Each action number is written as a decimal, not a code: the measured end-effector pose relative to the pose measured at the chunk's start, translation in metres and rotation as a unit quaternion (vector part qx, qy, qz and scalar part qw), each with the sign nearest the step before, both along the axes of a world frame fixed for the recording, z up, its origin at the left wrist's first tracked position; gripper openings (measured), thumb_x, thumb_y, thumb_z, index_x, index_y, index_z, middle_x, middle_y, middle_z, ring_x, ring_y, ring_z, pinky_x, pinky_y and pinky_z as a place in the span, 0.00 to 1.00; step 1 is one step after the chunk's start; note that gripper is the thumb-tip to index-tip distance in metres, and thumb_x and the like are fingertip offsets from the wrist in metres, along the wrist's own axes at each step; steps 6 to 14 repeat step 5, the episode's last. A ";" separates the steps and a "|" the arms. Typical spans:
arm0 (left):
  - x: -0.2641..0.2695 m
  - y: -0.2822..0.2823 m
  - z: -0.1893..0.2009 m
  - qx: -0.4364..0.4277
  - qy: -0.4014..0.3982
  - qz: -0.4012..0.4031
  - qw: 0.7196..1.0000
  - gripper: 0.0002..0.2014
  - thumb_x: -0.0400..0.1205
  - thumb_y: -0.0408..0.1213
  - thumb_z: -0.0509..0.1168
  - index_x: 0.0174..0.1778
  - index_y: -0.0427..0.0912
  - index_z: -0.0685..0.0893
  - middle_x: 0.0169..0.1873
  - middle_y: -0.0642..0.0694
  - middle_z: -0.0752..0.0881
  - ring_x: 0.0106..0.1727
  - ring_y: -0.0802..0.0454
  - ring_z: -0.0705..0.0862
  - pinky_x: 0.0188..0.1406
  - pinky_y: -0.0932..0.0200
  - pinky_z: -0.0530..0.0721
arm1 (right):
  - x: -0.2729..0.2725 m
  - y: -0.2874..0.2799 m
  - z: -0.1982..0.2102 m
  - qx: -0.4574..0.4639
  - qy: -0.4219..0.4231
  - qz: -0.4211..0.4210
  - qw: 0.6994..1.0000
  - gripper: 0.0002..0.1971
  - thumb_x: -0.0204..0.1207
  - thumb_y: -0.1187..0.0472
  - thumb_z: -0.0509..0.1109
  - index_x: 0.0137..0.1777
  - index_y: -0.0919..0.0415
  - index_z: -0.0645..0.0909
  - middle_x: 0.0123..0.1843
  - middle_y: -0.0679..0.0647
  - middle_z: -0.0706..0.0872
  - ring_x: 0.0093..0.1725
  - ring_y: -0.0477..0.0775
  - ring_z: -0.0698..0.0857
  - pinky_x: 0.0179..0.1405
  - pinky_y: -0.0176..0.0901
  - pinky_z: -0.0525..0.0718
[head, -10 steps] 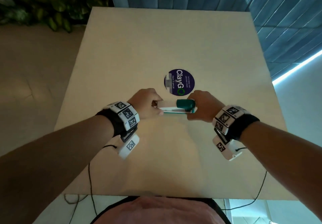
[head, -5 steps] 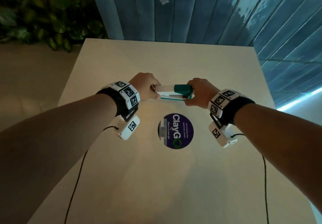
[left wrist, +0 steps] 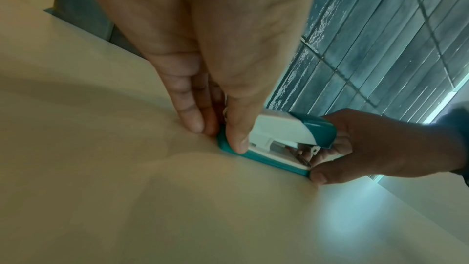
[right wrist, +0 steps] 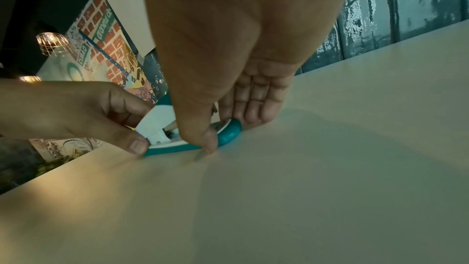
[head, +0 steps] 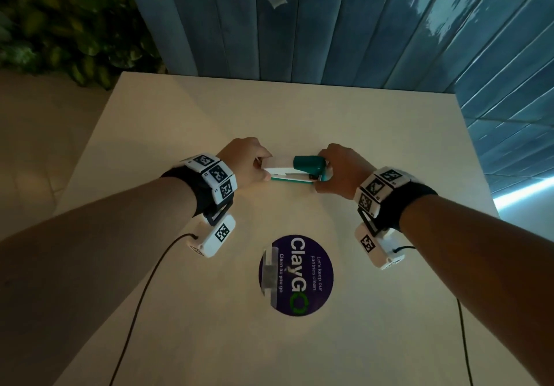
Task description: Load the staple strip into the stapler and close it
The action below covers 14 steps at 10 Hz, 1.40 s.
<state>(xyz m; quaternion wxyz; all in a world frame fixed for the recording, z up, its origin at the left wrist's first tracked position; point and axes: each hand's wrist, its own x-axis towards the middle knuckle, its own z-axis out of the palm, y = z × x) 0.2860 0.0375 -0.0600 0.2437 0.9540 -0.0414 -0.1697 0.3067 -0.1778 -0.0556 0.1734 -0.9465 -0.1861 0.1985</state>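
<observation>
Fingers of both hands clamp the stapler ends on the table, round sticker nearby.

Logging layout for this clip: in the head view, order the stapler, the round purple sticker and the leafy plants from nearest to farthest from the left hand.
1. Stapler: gripped by the left hand at its left end.
2. Round purple sticker: on the table, nearer the person, to the right.
3. Leafy plants: far left, beyond the table.
</observation>
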 end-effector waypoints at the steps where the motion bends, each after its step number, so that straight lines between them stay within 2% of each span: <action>1: -0.001 -0.001 0.000 0.003 0.003 -0.001 1.000 0.21 0.71 0.39 0.73 0.60 0.42 0.83 0.55 0.39 0.83 0.53 0.42 0.83 0.59 0.45 0.81 | -0.001 0.000 0.000 0.006 0.001 -0.003 1.000 0.26 0.63 0.57 0.79 0.61 0.60 0.77 0.58 0.59 0.80 0.57 0.58 0.79 0.55 0.44 0.75; 3: -0.002 -0.002 0.002 0.005 0.009 0.000 1.000 0.23 0.71 0.39 0.73 0.62 0.41 0.82 0.56 0.38 0.82 0.54 0.41 0.82 0.60 0.44 0.80 | -0.006 0.001 0.003 0.021 0.003 -0.021 1.000 0.26 0.63 0.58 0.79 0.62 0.61 0.76 0.59 0.60 0.80 0.58 0.58 0.79 0.57 0.46 0.76; 4: -0.002 -0.004 0.001 0.007 0.003 0.006 1.000 0.27 0.71 0.40 0.73 0.66 0.40 0.78 0.58 0.38 0.81 0.56 0.42 0.82 0.61 0.47 0.80 | -0.008 0.001 0.004 0.028 -0.006 -0.019 0.999 0.25 0.64 0.59 0.78 0.61 0.62 0.77 0.59 0.62 0.79 0.58 0.60 0.79 0.57 0.46 0.76; 5: -0.010 0.001 -0.004 -0.018 -0.001 0.063 0.998 0.37 0.66 0.39 0.77 0.71 0.39 0.70 0.62 0.39 0.78 0.57 0.42 0.82 0.60 0.51 0.80 | -0.016 -0.007 0.000 0.058 -0.017 -0.066 0.996 0.25 0.64 0.60 0.78 0.60 0.66 0.77 0.60 0.64 0.79 0.59 0.61 0.79 0.63 0.54 0.79; 14: -0.010 0.001 -0.004 -0.018 -0.001 0.063 0.998 0.37 0.66 0.39 0.77 0.71 0.39 0.70 0.62 0.39 0.78 0.57 0.42 0.82 0.60 0.51 0.80 | -0.016 -0.007 0.000 0.058 -0.017 -0.066 0.996 0.25 0.64 0.60 0.78 0.60 0.66 0.77 0.60 0.64 0.79 0.59 0.61 0.79 0.63 0.54 0.79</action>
